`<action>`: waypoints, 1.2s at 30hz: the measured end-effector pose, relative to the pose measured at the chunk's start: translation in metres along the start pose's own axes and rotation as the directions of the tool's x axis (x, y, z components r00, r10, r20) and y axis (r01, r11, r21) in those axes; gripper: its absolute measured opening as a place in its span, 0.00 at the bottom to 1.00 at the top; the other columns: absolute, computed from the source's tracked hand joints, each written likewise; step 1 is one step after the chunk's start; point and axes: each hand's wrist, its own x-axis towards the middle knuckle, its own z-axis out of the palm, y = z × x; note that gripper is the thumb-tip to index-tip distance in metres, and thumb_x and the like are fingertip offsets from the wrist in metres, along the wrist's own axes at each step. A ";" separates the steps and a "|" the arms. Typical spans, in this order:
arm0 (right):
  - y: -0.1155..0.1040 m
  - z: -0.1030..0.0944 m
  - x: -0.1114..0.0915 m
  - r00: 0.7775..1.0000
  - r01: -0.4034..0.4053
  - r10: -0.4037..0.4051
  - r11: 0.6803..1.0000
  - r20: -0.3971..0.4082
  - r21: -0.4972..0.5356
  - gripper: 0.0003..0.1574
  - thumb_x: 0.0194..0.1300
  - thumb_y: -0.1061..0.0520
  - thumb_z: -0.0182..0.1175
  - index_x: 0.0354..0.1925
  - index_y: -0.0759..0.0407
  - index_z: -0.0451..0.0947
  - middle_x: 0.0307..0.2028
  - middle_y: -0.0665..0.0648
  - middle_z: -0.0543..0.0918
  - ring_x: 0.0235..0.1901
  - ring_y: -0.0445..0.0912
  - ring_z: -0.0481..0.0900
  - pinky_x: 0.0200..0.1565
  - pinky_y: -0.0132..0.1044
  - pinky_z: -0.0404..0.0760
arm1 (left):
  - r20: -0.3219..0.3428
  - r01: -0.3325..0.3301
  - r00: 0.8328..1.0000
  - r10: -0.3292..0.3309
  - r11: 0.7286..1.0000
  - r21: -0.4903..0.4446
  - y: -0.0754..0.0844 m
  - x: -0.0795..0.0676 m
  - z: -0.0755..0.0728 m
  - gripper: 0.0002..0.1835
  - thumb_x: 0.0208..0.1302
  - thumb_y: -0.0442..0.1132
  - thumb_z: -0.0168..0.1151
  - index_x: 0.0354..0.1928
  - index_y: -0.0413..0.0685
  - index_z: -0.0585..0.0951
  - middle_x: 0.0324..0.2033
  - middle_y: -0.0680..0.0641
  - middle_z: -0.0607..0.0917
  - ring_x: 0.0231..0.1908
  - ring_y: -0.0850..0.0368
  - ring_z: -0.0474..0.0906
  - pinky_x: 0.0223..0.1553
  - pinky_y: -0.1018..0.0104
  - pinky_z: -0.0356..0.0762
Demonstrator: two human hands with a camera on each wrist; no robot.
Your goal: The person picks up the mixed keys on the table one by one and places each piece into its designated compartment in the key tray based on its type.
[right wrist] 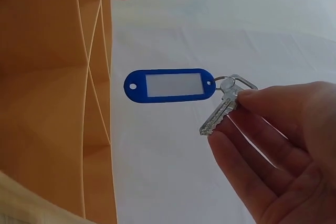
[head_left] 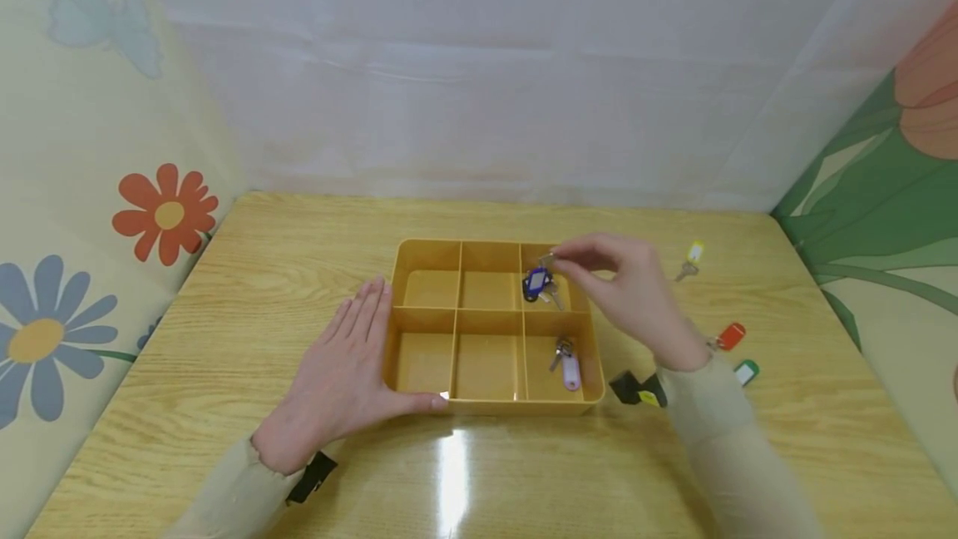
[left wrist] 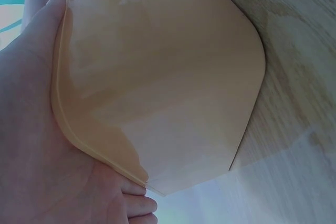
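My right hand [head_left: 617, 294] pinches a key [right wrist: 220, 109] between thumb and fingers. From its ring, a blue tag [right wrist: 173, 85] with a white label hangs over the back right compartment of a yellow six-compartment box [head_left: 486, 407]. Below the tag, a second key [head_left: 555, 298] shows in that compartment beside something dark, partly hidden. In the front right compartment lies a key [head_left: 557, 353] with a pale lilac tag [head_left: 571, 373]. My left hand [head_left: 340, 373] rests with straight fingers along the box's left wall, its thumb on the front rim.
Right of the box, a key [head_left: 686, 270] with a yellow tag [head_left: 695, 252] lies on the wooden table [head_left: 299, 239]. Nearer are a red tag [head_left: 732, 336] and a green tag [head_left: 747, 372], partly behind my right sleeve. Patterned panels stand at both sides, a white sheet behind.
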 end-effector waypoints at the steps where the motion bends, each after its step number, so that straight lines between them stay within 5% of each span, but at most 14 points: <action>1: 0.000 0.001 0.001 1.000 -0.002 0.002 1.000 0.002 0.001 0.10 0.64 0.64 0.71 0.45 0.56 0.88 0.42 0.47 0.89 0.39 0.41 0.86 0.43 0.34 0.86 | 0.001 0.001 1.000 -0.001 1.000 -0.001 0.000 0.000 0.000 0.80 0.41 0.93 0.43 0.79 0.32 0.40 0.78 0.37 0.36 0.78 0.44 0.31 0.76 0.48 0.40; 36: 0.001 0.031 0.021 0.997 0.010 -0.013 0.999 0.081 0.041 0.10 0.65 0.66 0.70 0.45 0.59 0.88 0.41 0.49 0.89 0.38 0.40 0.85 0.42 0.34 0.86 | -0.006 0.000 1.000 0.000 1.000 -0.010 0.000 0.000 -0.001 0.80 0.41 0.93 0.44 0.79 0.33 0.39 0.78 0.36 0.37 0.78 0.40 0.36 0.76 0.47 0.41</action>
